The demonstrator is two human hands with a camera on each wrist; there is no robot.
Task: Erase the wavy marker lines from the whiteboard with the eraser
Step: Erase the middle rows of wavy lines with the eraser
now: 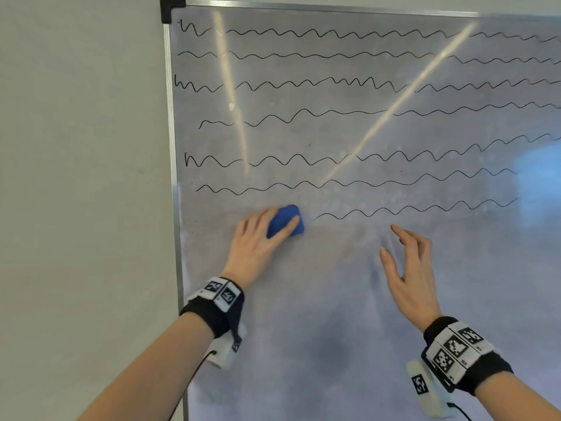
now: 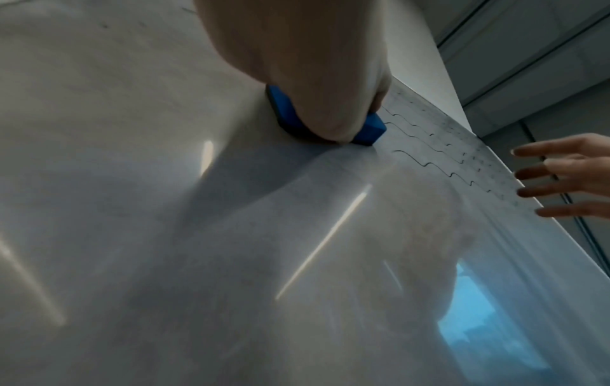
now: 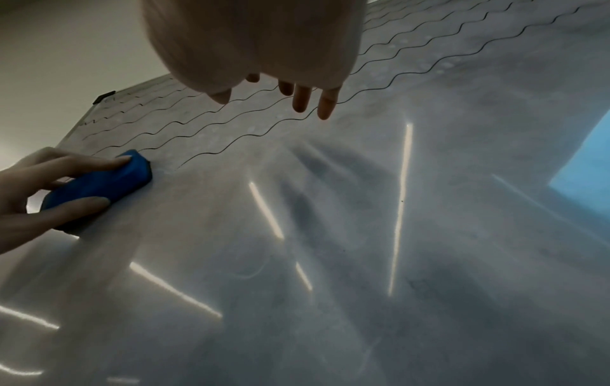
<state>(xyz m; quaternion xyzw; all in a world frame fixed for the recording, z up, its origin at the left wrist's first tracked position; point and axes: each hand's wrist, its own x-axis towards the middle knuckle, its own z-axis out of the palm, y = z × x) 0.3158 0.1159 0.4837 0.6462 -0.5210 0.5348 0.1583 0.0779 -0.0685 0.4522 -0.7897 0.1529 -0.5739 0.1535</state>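
Whiteboard [image 1: 334, 299]: left hand [image 1: 258, 241] grips eraser [image 1: 285, 221]; rt-wrist view shows thumb.

No words or numbers can be read — the whiteboard [image 1: 334, 284] bears only wavy lines [image 1: 334, 33], the wristbands [image 1: 455, 349] only square coded markers.

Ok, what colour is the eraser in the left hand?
Blue: the eraser, gripped by the left hand, shows best in the head view.
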